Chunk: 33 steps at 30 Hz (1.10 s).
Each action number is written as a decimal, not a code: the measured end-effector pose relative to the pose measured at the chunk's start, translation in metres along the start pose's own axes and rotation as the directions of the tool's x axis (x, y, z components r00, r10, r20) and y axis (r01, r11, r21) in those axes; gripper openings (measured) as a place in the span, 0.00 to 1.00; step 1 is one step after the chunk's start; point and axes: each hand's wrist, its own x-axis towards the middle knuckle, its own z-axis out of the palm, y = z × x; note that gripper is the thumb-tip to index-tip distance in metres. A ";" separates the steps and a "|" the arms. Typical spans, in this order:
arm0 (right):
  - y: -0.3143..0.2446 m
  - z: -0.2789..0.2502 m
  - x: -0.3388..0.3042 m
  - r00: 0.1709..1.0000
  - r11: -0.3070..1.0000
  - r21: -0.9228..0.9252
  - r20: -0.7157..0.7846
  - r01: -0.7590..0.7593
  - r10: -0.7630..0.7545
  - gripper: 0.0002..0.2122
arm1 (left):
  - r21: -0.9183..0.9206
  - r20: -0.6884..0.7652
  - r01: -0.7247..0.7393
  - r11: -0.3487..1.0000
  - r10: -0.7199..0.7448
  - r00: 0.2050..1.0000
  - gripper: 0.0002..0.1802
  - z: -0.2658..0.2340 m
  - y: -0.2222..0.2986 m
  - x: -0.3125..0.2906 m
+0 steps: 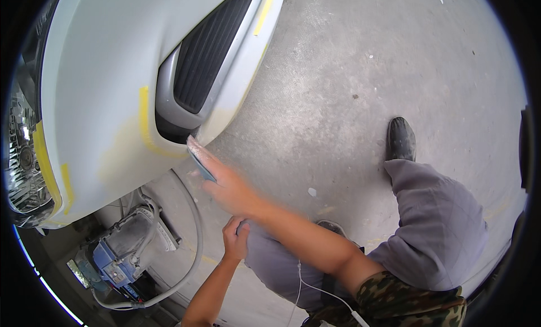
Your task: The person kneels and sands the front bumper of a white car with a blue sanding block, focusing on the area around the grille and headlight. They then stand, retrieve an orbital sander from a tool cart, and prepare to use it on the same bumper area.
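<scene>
My right hand (224, 183), its fingertips white with dust, presses a thin blue-grey sanding pad (200, 165) to the lower edge of a white car bumper (112, 62). The contact lies just below the corner of a dark grille opening (211, 54). The pad shows along the near side of the fingers; the rest is hidden under them. Beside my bent knee my left hand (235, 239) is closed, with a small dark thing at its fingers that I cannot make out. Yellow tape strips (145, 116) and yellowish patches mark the bumper around the opening.
A headlight (23, 158) sits at the far left, edged with yellow tape. Below the bumper stands a blue and grey machine (115, 259) with a grey hose (197, 237) looping across the concrete floor (338, 62). My shoe (402, 138) rests at the right; a white cable (321, 290) hangs before me.
</scene>
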 end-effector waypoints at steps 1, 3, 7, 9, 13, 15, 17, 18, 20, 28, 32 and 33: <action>0.001 0.001 -0.001 0.996 0.987 0.154 0.076 0.036 -0.048 0.41 | -0.015 0.000 0.011 1.000 -0.011 1.000 0.16 0.001 -0.001 0.000; 0.006 0.002 -0.001 0.999 0.991 -0.131 -0.032 0.026 -0.031 0.41 | -0.033 -0.004 0.026 0.999 -0.026 1.000 0.17 0.001 -0.002 0.000; 0.014 0.001 -0.002 0.998 0.988 -0.137 -0.002 0.069 -0.069 0.42 | 0.001 -0.001 -0.022 1.000 0.022 1.000 0.17 0.001 0.001 0.003; 0.015 -0.001 -0.003 0.997 0.996 -0.062 0.005 0.072 -0.071 0.42 | -0.024 0.011 0.061 0.998 -0.061 0.998 0.17 0.002 0.003 0.004; 0.009 -0.002 -0.003 0.999 0.935 -0.350 -0.029 -0.050 0.043 0.43 | 0.024 -0.017 -0.069 0.997 0.070 0.997 0.17 0.002 0.005 0.006; 0.008 -0.001 -0.003 0.998 0.998 0.018 0.022 0.061 -0.061 0.43 | 0.020 0.012 -0.005 1.000 0.004 1.000 0.17 0.002 0.005 0.007; 0.008 0.001 -0.004 0.999 0.997 0.074 0.016 0.032 -0.033 0.43 | 0.013 0.042 0.062 0.998 -0.063 0.997 0.17 0.000 0.002 0.007; 0.007 0.002 -0.004 1.000 0.999 -0.039 0.006 -0.008 0.008 0.43 | 0.010 0.047 0.049 0.999 -0.049 0.998 0.18 -0.001 0.001 0.005; 0.005 0.002 -0.004 0.999 0.992 -0.125 0.009 -0.031 0.033 0.42 | 0.040 0.003 -0.010 0.999 0.010 1.000 0.18 -0.002 -0.002 0.005; -0.003 0.002 -0.003 0.999 0.940 -0.342 -0.040 -0.011 -0.003 0.44 | -0.015 -0.016 0.035 0.999 -0.035 0.999 0.17 -0.001 -0.007 -0.003; 0.000 0.003 -0.004 0.997 0.995 -0.064 -0.011 0.071 -0.071 0.43 | 0.002 0.039 0.116 0.993 -0.116 0.992 0.16 0.000 -0.003 -0.001; 0.000 0.004 -0.004 0.996 0.988 -0.123 -0.022 0.088 -0.091 0.43 | 0.021 0.031 0.137 0.990 -0.138 0.990 0.16 0.000 -0.002 -0.001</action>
